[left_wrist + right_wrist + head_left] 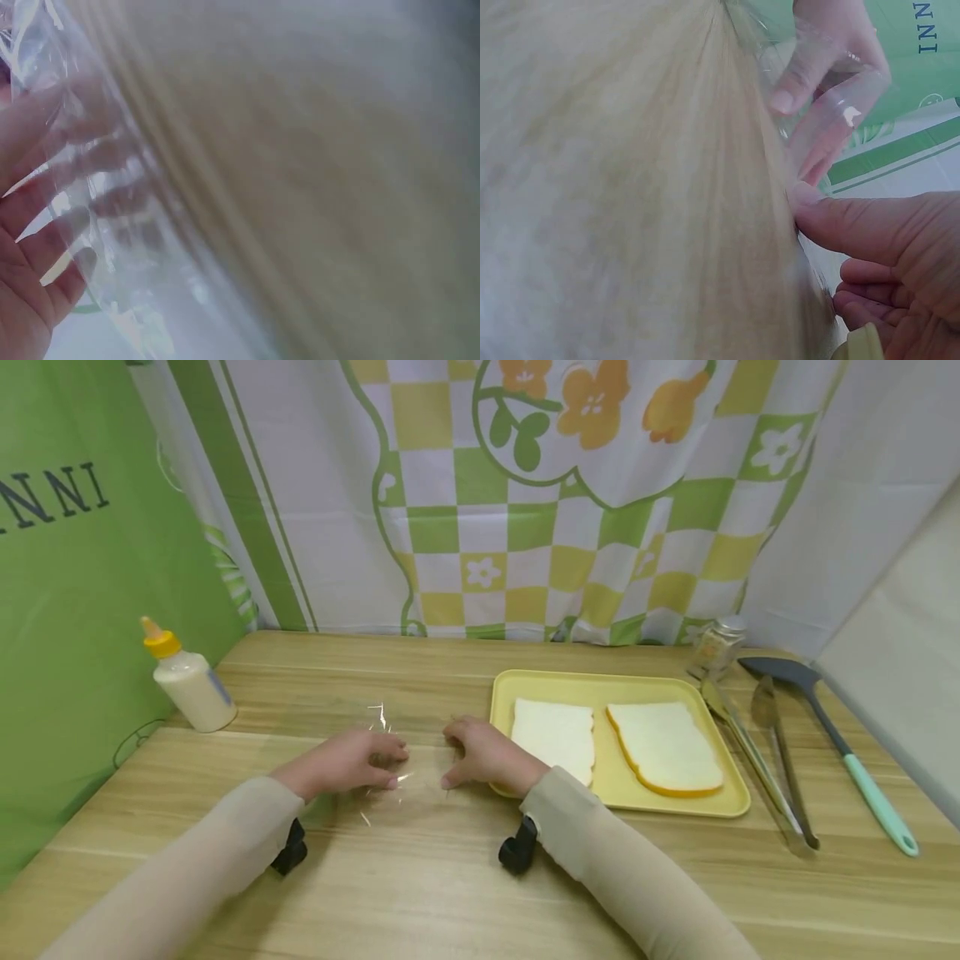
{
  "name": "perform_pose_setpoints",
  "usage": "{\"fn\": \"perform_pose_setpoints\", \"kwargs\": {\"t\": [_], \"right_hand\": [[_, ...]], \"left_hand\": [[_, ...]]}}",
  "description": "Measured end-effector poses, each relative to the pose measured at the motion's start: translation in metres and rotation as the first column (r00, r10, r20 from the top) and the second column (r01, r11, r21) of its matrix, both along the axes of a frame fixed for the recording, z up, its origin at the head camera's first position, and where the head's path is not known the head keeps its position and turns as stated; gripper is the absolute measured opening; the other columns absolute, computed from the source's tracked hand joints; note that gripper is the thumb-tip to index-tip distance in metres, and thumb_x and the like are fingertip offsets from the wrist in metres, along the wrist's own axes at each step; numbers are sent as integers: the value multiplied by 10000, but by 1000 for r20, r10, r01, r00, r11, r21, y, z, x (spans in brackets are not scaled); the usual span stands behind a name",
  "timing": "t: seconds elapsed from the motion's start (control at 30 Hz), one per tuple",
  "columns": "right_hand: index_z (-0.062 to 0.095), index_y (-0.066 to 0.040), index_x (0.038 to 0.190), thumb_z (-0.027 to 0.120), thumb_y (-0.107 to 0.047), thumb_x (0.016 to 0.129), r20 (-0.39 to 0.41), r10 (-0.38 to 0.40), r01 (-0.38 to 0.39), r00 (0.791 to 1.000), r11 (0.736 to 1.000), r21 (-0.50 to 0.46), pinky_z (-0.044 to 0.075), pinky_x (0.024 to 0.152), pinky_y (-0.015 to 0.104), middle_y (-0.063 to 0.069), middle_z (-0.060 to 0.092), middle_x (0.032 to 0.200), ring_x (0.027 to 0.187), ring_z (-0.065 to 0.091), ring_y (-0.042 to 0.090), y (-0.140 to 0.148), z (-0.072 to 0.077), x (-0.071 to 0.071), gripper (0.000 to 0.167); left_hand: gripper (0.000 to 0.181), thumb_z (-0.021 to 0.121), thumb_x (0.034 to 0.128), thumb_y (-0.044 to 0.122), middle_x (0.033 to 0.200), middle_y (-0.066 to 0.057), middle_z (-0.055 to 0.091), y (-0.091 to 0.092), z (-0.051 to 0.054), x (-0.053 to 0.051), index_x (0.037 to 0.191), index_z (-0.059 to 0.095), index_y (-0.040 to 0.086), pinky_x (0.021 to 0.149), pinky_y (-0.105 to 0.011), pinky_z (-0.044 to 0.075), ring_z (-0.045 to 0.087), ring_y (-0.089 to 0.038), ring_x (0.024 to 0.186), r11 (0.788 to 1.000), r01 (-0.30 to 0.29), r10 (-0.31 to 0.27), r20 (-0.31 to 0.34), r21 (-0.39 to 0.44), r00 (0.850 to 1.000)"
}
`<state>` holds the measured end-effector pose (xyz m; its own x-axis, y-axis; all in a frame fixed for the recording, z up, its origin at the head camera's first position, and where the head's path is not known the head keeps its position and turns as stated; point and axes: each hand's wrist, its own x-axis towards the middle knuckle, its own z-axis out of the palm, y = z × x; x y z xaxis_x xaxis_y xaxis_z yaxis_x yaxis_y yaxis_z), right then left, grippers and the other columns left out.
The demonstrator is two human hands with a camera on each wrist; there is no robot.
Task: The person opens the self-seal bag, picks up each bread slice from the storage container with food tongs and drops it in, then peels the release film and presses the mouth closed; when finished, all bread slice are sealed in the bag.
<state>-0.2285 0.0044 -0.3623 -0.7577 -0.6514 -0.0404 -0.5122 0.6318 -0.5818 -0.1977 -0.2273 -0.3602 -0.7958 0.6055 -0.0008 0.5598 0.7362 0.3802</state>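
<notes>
A clear plastic film (381, 720), crumpled and shiny, lies on the wooden table around my left hand (348, 766). In the left wrist view the film (112, 217) passes in front of my spread left fingers, and the right wrist view has it over that hand too. My right hand (487, 753) faces the left one across a small gap. Its thumb touches the table side while the other fingers bend inward; whether a film edge is pinched there is unclear. Beside it stands a yellow tray (622, 688) bearing two bread slices (558, 735).
At the far left is a squeeze bottle (193, 692) of pale sauce with a yellow cap. Right of the tray lie metal tongs (753, 760) and a spatula (840, 735) with a mint handle. Behind them stands a glass shaker (717, 647). A checked curtain (525, 543) hangs at the back.
</notes>
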Motion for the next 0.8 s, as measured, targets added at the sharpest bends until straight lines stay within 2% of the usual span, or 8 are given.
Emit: {"fn": "perform_pose_setpoints", "kwargs": {"t": [0.13, 0.23, 0.33, 0.47, 0.6, 0.8], "right_hand": [[528, 37, 1226, 824, -201, 683, -3, 3, -3, 1000, 1000, -8, 395, 977, 367, 139, 537, 1196, 1083, 506, 257, 0, -2, -1, 663], [528, 36, 1225, 825, -193, 683, 5, -3, 3, 1000, 1000, -14, 401, 965, 360, 126, 539, 1174, 1058, 507, 243, 0, -2, 0, 659], [529, 38, 1226, 827, -188, 680, 3, -14, 14, 1000, 1000, -15, 391, 983, 362, 135, 541, 1190, 1088, 506, 252, 1, -1, 0, 662], [528, 40, 1231, 829, -200, 679, 0, -21, 21, 1000, 1000, -9, 383, 998, 364, 146, 543, 1206, 1119, 502, 263, 0, 0, 1, 673], [533, 35, 1226, 829, -195, 676, 7, -24, 24, 1000, 1000, -8, 400, 965, 359, 127, 549, 1168, 1058, 512, 243, 0, 0, 2, 666], [556, 33, 1185, 815, -135, 657, -18, -16, 15, 1000, 1000, -24, 413, 941, 361, 128, 558, 1147, 1022, 521, 246, 0, 0, 3, 612]], "left_hand": [[107, 748, 757, 136, 976, -76, 694, 6, 0, -2, 845, 723, 80, 806, -338, 520, 648, -226, 930, 998, 60, -57, -115, 20, 992], [30, 732, 773, 106, 872, -16, 695, 8, 2, -2, 783, 706, 95, 742, -285, 523, 644, -155, 821, 998, 61, -59, -136, 9, 989], [53, 708, 803, 94, 810, 32, 667, 10, 5, 0, 767, 674, 111, 721, -281, 515, 621, -124, 794, 999, 19, -15, -118, 34, 993], [80, 666, 840, 63, 798, 30, 635, 10, 8, 5, 786, 635, 113, 734, -322, 518, 623, -150, 824, 991, -68, 80, -99, 113, 992], [58, 639, 859, 45, 815, 3, 632, 8, 8, 10, 826, 625, 91, 737, -353, 517, 620, -168, 828, 977, -109, 137, -150, 185, 979], [36, 631, 867, 55, 776, -1, 645, 6, 10, 12, 839, 635, 78, 671, -309, 507, 598, -124, 751, 944, -149, 218, -217, 294, 952]]}}
